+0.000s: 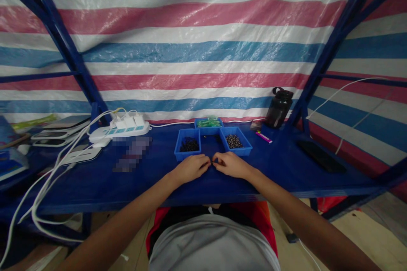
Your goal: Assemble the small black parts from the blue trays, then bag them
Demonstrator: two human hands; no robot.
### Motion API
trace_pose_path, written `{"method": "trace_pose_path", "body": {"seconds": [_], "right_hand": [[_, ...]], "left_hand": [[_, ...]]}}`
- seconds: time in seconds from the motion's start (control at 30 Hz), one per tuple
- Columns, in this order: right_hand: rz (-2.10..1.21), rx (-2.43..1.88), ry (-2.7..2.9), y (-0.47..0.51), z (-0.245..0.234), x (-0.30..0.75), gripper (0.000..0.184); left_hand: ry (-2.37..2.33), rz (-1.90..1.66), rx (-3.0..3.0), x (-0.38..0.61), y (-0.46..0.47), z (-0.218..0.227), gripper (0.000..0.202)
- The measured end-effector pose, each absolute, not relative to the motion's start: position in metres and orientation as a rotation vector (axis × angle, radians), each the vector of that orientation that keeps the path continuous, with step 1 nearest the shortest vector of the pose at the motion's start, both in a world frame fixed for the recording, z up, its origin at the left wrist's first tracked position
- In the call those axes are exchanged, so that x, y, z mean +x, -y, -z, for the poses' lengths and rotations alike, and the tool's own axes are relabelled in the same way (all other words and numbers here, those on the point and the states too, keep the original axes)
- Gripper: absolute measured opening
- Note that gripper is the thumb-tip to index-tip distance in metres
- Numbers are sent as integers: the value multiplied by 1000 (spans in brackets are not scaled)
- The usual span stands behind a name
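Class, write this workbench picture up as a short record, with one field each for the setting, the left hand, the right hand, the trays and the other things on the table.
setting: blue table in front of a striped tarpaulin
left hand: fingertips pinch a small dark part
right hand: pinches the same part from the other side
trays: left tray and right tray hold dark pieces; back tray holds green items
other: white power strip, dark bottle
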State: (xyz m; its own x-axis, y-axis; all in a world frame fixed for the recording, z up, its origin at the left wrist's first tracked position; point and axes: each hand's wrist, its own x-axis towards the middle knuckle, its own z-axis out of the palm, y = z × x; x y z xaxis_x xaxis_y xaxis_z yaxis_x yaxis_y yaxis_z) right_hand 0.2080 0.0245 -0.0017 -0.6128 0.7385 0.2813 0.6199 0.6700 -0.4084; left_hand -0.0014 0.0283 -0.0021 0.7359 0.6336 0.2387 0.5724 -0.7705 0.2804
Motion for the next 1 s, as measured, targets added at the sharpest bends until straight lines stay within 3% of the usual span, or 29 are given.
{"method": "trace_pose_path", "body": {"seconds": [1.0], "right_hand": [[-194, -1054, 2543, -24, 5, 209, 16]], "left_hand": [[-1118, -529, 2802, 1, -25, 6, 15]]}}
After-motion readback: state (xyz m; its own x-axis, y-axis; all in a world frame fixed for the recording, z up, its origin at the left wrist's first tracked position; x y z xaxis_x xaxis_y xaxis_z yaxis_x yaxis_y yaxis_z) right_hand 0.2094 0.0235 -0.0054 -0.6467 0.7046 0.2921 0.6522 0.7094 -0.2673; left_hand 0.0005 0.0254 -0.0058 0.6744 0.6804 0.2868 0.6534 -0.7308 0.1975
